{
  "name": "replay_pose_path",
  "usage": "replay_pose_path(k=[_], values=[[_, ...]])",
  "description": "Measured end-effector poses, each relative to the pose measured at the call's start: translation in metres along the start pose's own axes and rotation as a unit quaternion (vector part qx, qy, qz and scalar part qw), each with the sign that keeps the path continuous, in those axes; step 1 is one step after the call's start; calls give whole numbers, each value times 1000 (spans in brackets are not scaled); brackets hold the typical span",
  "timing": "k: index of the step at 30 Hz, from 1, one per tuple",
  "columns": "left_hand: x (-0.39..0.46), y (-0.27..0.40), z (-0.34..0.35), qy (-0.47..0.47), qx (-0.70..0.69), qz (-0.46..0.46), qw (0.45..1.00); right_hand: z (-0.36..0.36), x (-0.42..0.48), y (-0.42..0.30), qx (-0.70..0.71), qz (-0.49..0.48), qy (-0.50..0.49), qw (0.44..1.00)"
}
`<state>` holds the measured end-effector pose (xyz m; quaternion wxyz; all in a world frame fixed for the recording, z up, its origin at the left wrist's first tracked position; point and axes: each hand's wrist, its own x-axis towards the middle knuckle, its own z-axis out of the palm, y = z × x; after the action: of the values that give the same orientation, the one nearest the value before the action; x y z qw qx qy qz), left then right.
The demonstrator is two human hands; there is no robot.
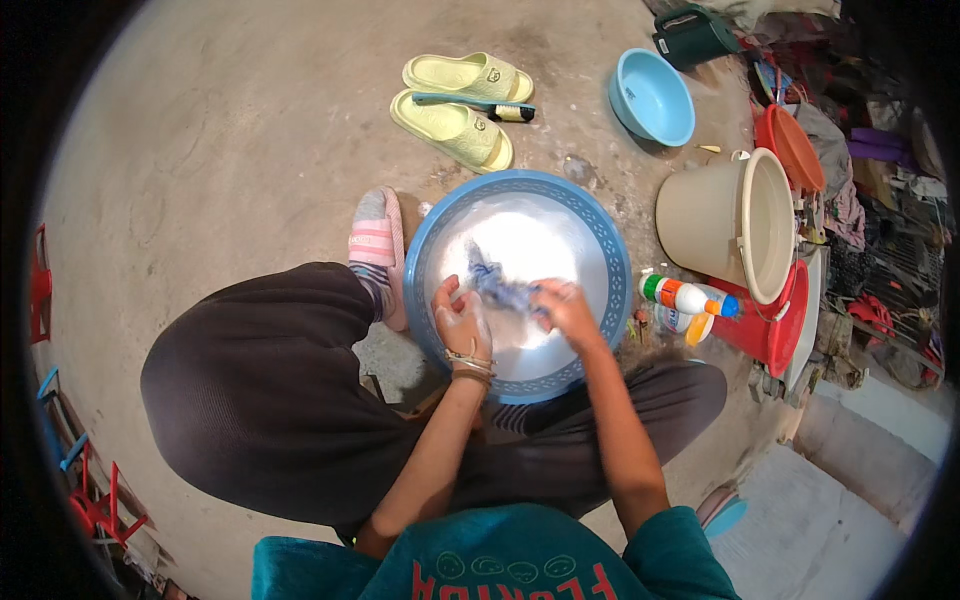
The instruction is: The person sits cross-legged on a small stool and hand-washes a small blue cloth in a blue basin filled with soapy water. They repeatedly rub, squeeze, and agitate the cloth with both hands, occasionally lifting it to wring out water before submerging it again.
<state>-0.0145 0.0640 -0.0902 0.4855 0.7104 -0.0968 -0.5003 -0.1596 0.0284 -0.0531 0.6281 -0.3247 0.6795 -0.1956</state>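
A large blue plastic basin with a patterned rim stands on the floor between my legs, holding whitish, cloudy water. My right hand is shut on one end of a wet, bunched blue cloth, slightly blurred, over the basin's middle. The cloth stretches left towards my left hand, which is over the basin's left part with its fingers apart and wet with suds. Whether the left fingers touch the cloth is hard to see; nothing shows in them. Bracelets circle my left wrist.
Yellow-green slippers with a scrubbing brush on them lie beyond the basin. To the right are a light-blue basin, a beige bucket, a white bottle with a blue cap and a red basin. My slippered foot rests left.
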Motion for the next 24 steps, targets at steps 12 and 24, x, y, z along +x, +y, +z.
replay_pose_path(k=[12, 24], values=[[5, -13, -1, 6, 43, 22, 999, 44, 103, 31, -129, -97, 89, 983], [2, -7, -2, 0, -12, -17, 1000, -16, 14, 17, -131, 62, -56, 988]])
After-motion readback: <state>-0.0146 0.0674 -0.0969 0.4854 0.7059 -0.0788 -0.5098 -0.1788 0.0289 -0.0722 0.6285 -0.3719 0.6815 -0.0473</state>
